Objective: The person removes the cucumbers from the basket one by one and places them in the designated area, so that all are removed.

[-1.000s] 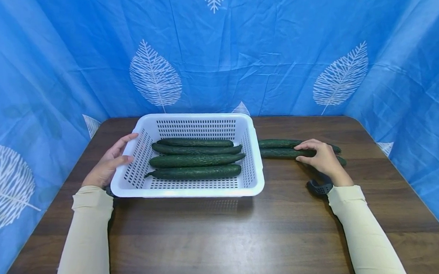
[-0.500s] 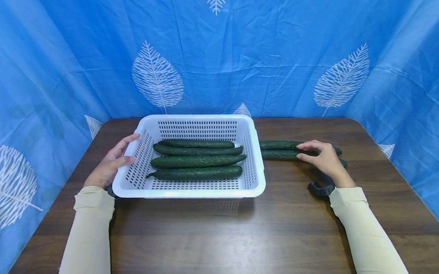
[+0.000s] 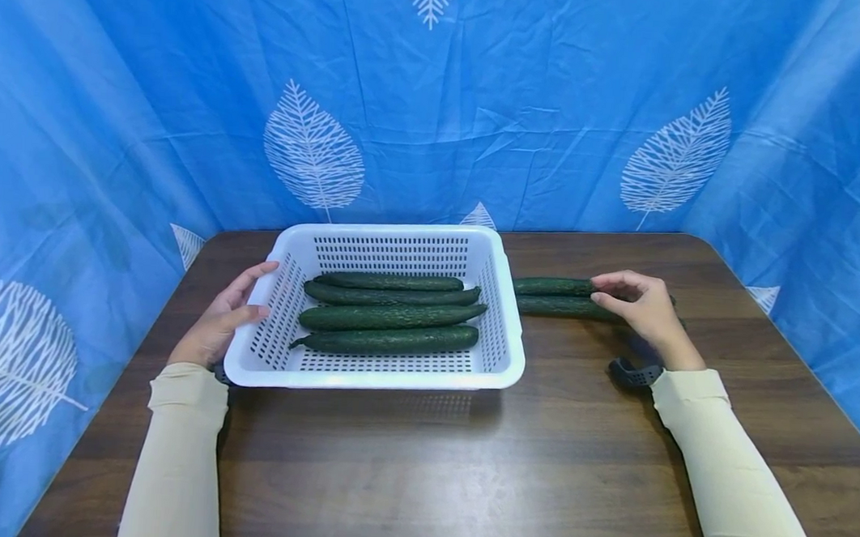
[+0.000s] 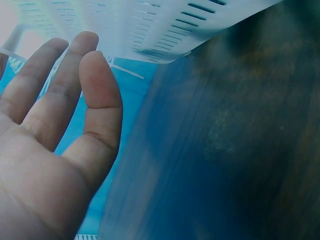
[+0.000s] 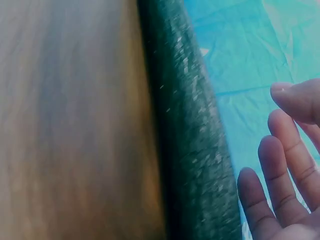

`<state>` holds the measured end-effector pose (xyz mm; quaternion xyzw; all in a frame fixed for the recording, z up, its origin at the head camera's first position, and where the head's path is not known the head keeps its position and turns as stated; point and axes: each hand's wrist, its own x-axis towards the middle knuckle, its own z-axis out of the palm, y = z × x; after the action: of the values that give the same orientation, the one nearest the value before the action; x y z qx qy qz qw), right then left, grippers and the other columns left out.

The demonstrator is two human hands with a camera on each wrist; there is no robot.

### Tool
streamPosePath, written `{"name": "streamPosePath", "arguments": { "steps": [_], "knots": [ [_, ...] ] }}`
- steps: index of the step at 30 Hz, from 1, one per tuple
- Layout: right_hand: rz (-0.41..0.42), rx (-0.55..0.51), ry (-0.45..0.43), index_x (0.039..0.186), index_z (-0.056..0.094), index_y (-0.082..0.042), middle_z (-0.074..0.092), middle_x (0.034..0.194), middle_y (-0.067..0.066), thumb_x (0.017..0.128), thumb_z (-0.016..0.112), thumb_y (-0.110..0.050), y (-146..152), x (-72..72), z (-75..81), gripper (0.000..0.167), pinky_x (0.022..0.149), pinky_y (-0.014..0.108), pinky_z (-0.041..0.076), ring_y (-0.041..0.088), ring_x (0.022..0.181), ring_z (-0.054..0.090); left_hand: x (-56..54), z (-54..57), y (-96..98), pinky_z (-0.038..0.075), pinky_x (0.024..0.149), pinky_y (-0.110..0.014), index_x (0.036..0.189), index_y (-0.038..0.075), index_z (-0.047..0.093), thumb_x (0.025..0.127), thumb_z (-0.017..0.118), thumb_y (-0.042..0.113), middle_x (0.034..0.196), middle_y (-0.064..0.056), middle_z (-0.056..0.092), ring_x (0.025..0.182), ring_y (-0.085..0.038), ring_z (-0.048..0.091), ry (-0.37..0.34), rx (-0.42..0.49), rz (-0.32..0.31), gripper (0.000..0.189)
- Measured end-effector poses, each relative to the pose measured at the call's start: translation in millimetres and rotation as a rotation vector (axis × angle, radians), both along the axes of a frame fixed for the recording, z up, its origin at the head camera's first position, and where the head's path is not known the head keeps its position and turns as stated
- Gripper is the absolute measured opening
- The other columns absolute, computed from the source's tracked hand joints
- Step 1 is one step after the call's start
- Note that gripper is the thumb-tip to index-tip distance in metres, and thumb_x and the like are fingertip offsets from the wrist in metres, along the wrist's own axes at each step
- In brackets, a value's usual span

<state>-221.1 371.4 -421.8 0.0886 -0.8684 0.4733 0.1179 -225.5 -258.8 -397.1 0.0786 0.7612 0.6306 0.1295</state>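
Observation:
A white slotted plastic basket holds several dark green cucumbers lying side by side. At its left end my left hand rests with fingertips and thumb at the rim; in the left wrist view its fingers are loosely extended below the basket's wall. To the right of the basket two more cucumbers lie parallel on the table. My right hand hovers over their right part, fingers loosely bent with nothing between them. In the right wrist view a gap separates its thumb from the cucumber.
The brown wooden table reaches in front of and around the basket. A blue curtain with white leaf prints hangs along the back and sides. A black strap sits at the right wrist.
My right hand has shifted slightly rightward and up over the two cucumbers, thumb and fingers nearer each other. The whole head view has drifted a little; the left hand stays at the basket.

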Motion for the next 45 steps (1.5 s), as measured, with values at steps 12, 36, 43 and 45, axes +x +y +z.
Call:
{"name": "streamPosePath", "arguments": {
  "steps": [12, 36, 43, 45],
  "knots": [
    [0.139, -0.033, 0.005, 0.125, 0.069, 0.013, 0.075, 0.113, -0.016, 0.101, 0.072, 0.001, -15.0, 2.7, 22.2, 0.027, 0.088, 0.009, 0.052, -0.005, 0.100, 0.067, -1.0, -1.9, 0.2, 0.040, 0.110, -0.070, 0.158, 0.050, 0.036, 0.104, 0.064, 0.020, 0.175, -0.015, 0.019, 0.146, -0.042, 0.035, 0.000, 0.010, 0.003, 0.067],
    [0.367, 0.035, 0.018, 0.125, 0.070, 0.010, 0.075, 0.118, -0.009, 0.099, 0.068, 0.008, -59.6, 21.1, 61.1, 0.026, 0.089, 0.017, 0.054, 0.005, 0.105, 0.067, 2.4, -5.6, 5.6, 0.055, 0.095, -0.035, 0.150, 0.050, 0.040, 0.102, 0.058, 0.020, 0.172, -0.010, 0.020, 0.141, -0.034, 0.035, 0.003, 0.105, 0.037, 0.059],
    [0.376, 0.072, 0.020, 0.125, 0.073, 0.007, 0.075, 0.119, 0.007, 0.100, 0.070, 0.003, -72.1, 23.4, 63.7, 0.025, 0.089, 0.019, 0.054, 0.007, 0.103, 0.067, 1.3, -7.1, 7.3, 0.053, 0.098, -0.038, 0.149, 0.050, 0.041, 0.101, 0.057, 0.018, 0.172, -0.011, 0.019, 0.144, -0.037, 0.034, 0.022, 0.121, 0.032, 0.059],
    [0.376, 0.077, 0.012, 0.124, 0.073, 0.005, 0.075, 0.119, 0.011, 0.100, 0.070, 0.003, -75.8, 24.0, 63.9, 0.025, 0.090, 0.019, 0.053, 0.008, 0.103, 0.067, 1.7, -7.2, 7.8, 0.053, 0.097, -0.038, 0.148, 0.050, 0.042, 0.101, 0.056, 0.017, 0.172, -0.011, 0.019, 0.143, -0.036, 0.034, 0.022, 0.131, 0.029, 0.058]
  ]
}}
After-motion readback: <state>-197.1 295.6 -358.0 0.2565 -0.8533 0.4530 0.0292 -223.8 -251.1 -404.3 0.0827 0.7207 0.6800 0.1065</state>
